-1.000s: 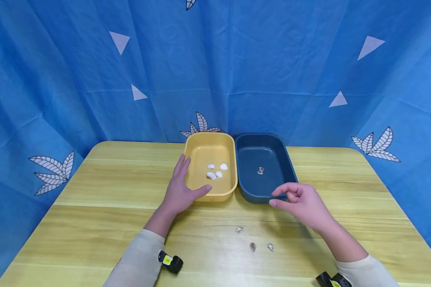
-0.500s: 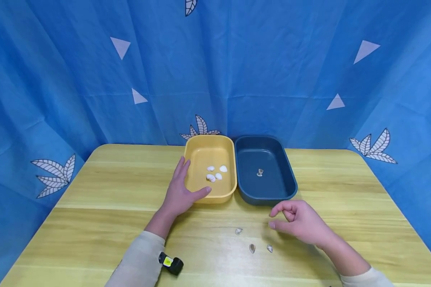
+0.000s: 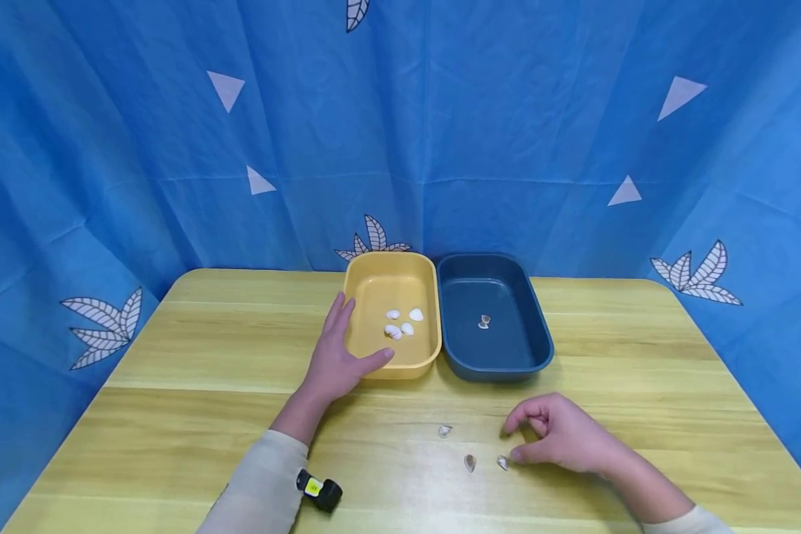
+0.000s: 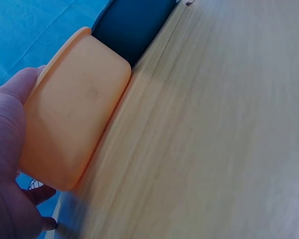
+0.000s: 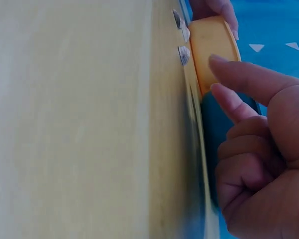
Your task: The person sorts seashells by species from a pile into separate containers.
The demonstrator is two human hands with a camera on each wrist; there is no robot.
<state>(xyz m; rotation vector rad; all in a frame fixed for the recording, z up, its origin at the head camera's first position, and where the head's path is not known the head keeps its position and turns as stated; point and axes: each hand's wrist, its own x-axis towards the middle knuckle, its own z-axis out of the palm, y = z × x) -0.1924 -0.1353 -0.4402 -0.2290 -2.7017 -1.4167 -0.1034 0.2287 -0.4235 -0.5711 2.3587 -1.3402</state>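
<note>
My left hand [image 3: 337, 360] rests against the left near corner of a yellow tray [image 3: 387, 371], with its thumb over the near rim and its fingers spread along the left side. Several white seashells [image 3: 407, 328] lie inside that tray. Beside it stands a dark blue tray [image 3: 497, 377] holding small brownish seashells [image 3: 483, 322]. My right hand [image 3: 561, 437] hovers low over the table, thumb and forefinger apart with nothing between them. By its thumb tip lies a small shell [image 3: 503, 463]. Two more, a brown shell [image 3: 470, 463] and a paler shell [image 3: 444, 430], lie to its left.
Both trays stand side by side near the back of the wooden table [image 3: 207, 334]. A blue patterned curtain [image 3: 507, 133] hangs behind the table. A black wrist device [image 3: 320, 489] is strapped to the left sleeve.
My right hand has come down and toward me, from over the blue tray's near rim to beside the loose shells. My left hand has stayed at the yellow tray.
</note>
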